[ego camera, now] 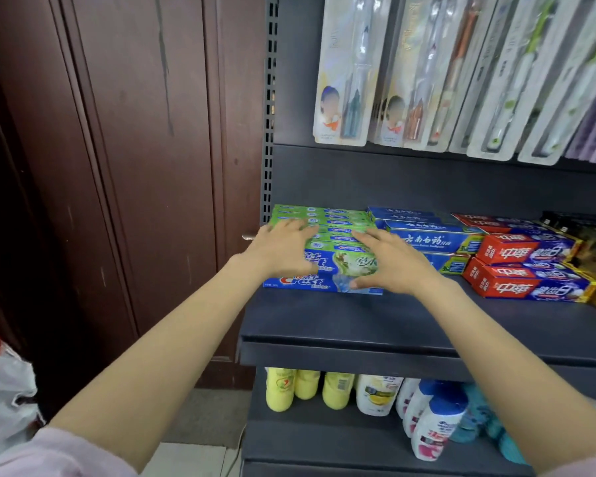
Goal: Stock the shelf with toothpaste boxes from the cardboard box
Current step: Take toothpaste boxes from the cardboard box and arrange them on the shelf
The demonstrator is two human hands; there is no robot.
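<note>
Green and blue Crest toothpaste boxes (324, 235) lie stacked at the left end of a dark grey metal shelf (358, 325), close against the perforated upright (270, 108). Both of the person's hands lie on top of this stack with fingers straight and spread, gripping nothing. The left hand (283, 246) rests flat on the left part of the stack, fingertips reaching over the green upper boxes. The right hand (393, 259) rests on the right part, its thumb down over the front face of the lowest box.

Just beside the stack to the right lie blue toothpaste boxes (434, 235) with Chinese lettering, and next to those red and purple toothpaste boxes (523, 266), also stacked. Above, toothbrush packs (410, 70) hang in a row. On the lower shelf stand yellow bottles (307, 390), a white bottle (375, 394) and white shampoo bottles with blue caps (434, 421). A dark red wooden door (117, 149) fills the left side, and a white plastic bag (4, 397) sits at the lower left. The cardboard box does not show in this view.
</note>
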